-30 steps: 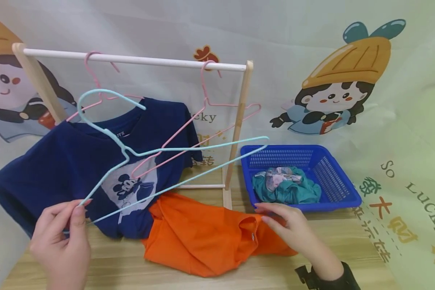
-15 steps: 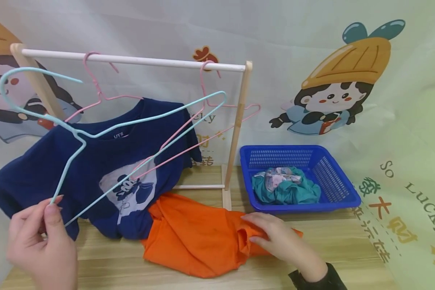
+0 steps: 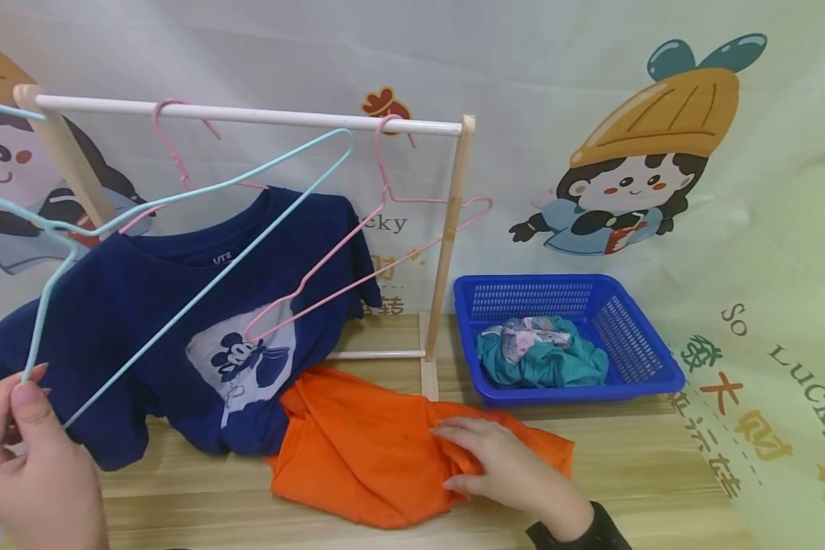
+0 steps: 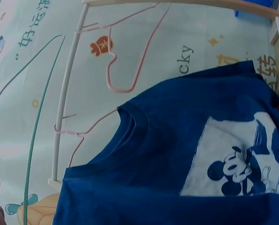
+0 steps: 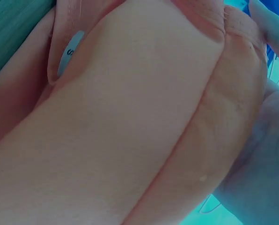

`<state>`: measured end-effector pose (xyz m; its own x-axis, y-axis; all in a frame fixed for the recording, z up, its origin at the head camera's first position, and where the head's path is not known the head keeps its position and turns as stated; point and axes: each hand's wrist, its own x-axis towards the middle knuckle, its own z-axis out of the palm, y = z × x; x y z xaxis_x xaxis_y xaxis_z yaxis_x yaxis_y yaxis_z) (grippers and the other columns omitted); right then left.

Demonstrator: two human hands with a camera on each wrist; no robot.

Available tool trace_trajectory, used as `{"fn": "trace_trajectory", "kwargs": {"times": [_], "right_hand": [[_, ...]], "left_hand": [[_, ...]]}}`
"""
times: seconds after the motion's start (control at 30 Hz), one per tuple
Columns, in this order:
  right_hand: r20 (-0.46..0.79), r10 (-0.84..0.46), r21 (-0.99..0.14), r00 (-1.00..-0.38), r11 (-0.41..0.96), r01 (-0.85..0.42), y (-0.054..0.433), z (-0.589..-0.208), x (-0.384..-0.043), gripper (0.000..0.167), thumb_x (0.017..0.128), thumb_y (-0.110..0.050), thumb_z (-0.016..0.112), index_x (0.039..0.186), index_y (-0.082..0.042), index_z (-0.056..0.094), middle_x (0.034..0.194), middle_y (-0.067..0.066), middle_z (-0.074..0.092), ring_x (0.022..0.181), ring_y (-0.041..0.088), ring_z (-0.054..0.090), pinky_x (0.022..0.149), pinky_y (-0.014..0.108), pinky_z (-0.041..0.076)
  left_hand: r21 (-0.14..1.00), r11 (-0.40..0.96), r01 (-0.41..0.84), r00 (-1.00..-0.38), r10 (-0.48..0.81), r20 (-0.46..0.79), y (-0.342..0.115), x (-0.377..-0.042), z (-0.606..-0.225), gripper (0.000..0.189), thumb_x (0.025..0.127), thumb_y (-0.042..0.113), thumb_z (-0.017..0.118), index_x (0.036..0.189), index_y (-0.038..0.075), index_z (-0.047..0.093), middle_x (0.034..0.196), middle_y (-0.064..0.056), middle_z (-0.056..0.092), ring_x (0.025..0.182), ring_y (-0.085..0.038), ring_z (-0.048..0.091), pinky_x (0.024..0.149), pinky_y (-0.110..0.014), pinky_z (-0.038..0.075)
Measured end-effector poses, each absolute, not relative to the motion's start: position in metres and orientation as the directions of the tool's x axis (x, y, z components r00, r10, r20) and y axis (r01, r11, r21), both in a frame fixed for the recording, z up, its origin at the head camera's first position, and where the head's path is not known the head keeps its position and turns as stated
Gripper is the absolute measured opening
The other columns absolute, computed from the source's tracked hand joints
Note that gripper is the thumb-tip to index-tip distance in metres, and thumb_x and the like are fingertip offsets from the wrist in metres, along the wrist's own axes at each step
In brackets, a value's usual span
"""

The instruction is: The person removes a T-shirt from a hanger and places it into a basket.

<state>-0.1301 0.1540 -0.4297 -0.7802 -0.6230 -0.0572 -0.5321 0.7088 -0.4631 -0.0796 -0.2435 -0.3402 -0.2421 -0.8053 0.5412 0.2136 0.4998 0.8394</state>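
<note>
My left hand (image 3: 21,386) pinches one corner of a light blue wire hanger (image 3: 199,279) at the lower left and holds it up in front of a navy T-shirt (image 3: 144,305) with a cartoon mouse print. That shirt hangs on a pink hanger (image 3: 179,164) from the white rail (image 3: 261,116). The blue wire (image 4: 36,140) also shows in the left wrist view beside the navy T-shirt (image 4: 186,154). An orange garment (image 3: 364,451) lies crumpled on the wooden table. My right hand (image 3: 464,458) grips a bunched fold of it. Skin fills the right wrist view.
An empty pink hanger (image 3: 378,221) hangs at the rail's right end, by the wooden post (image 3: 450,237). A blue plastic basket (image 3: 632,321) holding a teal garment (image 3: 543,355) stands at the right. A printed cartoon backdrop covers the wall behind.
My left hand has carried the blue hanger leftward and upward, so its hook now leaves the picture. My right hand has slid left along the orange garment and gathered a fold.
</note>
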Motion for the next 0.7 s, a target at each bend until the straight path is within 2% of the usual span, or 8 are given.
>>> {"fn": "trace_trajectory", "kwargs": {"times": [0.13, 0.3, 0.4, 0.6, 0.63, 0.67, 0.7], "right_hand": [[-0.019, -0.638, -0.475, -0.77, 0.683, -0.555, 0.149, -0.427, -0.129, 0.06, 0.082, -0.044, 0.069, 0.136, -0.025, 0.05, 0.14, 0.0, 0.05, 0.13, 0.023, 0.045, 0.105, 0.053, 0.035], [0.013, -0.661, -0.435, -0.751, 0.672, -0.599, 0.138, -0.429, -0.131, 0.062, 0.082, -0.046, 0.069, 0.137, -0.025, 0.051, 0.143, 0.0, 0.047, 0.132, 0.023, 0.042, 0.107, 0.052, 0.033], [-0.02, -0.665, -0.378, -0.747, 0.697, -0.61, 0.132, -0.436, -0.134, 0.067, 0.08, -0.048, 0.07, 0.139, -0.027, 0.047, 0.147, 0.003, 0.041, 0.135, 0.026, 0.038, 0.108, 0.054, 0.03], [-0.128, -0.636, -0.279, -0.761, 0.76, -0.587, 0.119, -0.451, -0.141, 0.081, 0.074, -0.054, 0.073, 0.144, -0.034, 0.038, 0.156, 0.005, 0.025, 0.138, 0.037, 0.029, 0.107, 0.06, 0.027], [-0.142, -0.628, -0.275, -0.765, 0.768, -0.579, 0.117, -0.454, -0.143, 0.083, 0.073, -0.054, 0.073, 0.144, -0.035, 0.036, 0.156, 0.005, 0.023, 0.139, 0.038, 0.027, 0.106, 0.062, 0.027], [-0.153, -0.619, -0.27, -0.771, 0.776, -0.57, 0.116, -0.457, -0.144, 0.084, 0.072, -0.054, 0.074, 0.145, -0.037, 0.035, 0.157, 0.004, 0.021, 0.139, 0.039, 0.026, 0.106, 0.063, 0.027], [-0.161, -0.611, -0.267, -0.775, 0.783, -0.562, 0.114, -0.46, -0.145, 0.086, 0.071, -0.053, 0.075, 0.145, -0.038, 0.034, 0.158, 0.004, 0.02, 0.14, 0.04, 0.025, 0.105, 0.064, 0.027]], "left_hand": [[0.851, 0.503, 0.15, -0.262, -0.81, 0.525, -0.25, -0.079, -0.343, 0.029, 0.097, 0.027, 0.051, 0.11, 0.012, 0.071, 0.085, 0.028, 0.047, 0.082, 0.008, 0.043, 0.075, -0.014, 0.029], [0.806, 0.572, 0.15, -0.273, -0.76, 0.59, -0.253, -0.082, -0.345, 0.028, 0.097, 0.022, 0.051, 0.109, 0.006, 0.071, 0.088, 0.029, 0.044, 0.082, 0.01, 0.039, 0.072, -0.012, 0.029], [0.752, 0.645, 0.136, -0.281, -0.703, 0.654, -0.254, -0.084, -0.345, 0.031, 0.098, 0.022, 0.051, 0.107, 0.001, 0.071, 0.09, 0.032, 0.041, 0.083, 0.013, 0.036, 0.072, -0.011, 0.028], [0.648, 0.759, 0.062, -0.292, -0.607, 0.739, -0.251, -0.092, -0.338, 0.034, 0.097, 0.025, 0.053, 0.105, -0.003, 0.07, 0.09, 0.038, 0.032, 0.086, 0.018, 0.03, 0.071, -0.007, 0.026], [0.644, 0.762, 0.06, -0.282, -0.606, 0.744, -0.25, -0.094, -0.337, 0.033, 0.096, 0.025, 0.054, 0.103, -0.003, 0.071, 0.088, 0.037, 0.032, 0.085, 0.018, 0.031, 0.07, -0.006, 0.026], [0.64, 0.766, 0.06, -0.278, -0.603, 0.748, -0.248, -0.096, -0.336, 0.032, 0.096, 0.025, 0.056, 0.102, -0.003, 0.071, 0.083, 0.032, 0.04, 0.085, 0.017, 0.031, 0.071, -0.006, 0.026], [0.619, 0.783, 0.058, -0.289, -0.58, 0.762, -0.248, -0.097, -0.335, 0.033, 0.096, 0.025, 0.055, 0.102, -0.004, 0.071, 0.08, 0.024, 0.047, 0.083, 0.013, 0.037, 0.072, -0.007, 0.026]]}}
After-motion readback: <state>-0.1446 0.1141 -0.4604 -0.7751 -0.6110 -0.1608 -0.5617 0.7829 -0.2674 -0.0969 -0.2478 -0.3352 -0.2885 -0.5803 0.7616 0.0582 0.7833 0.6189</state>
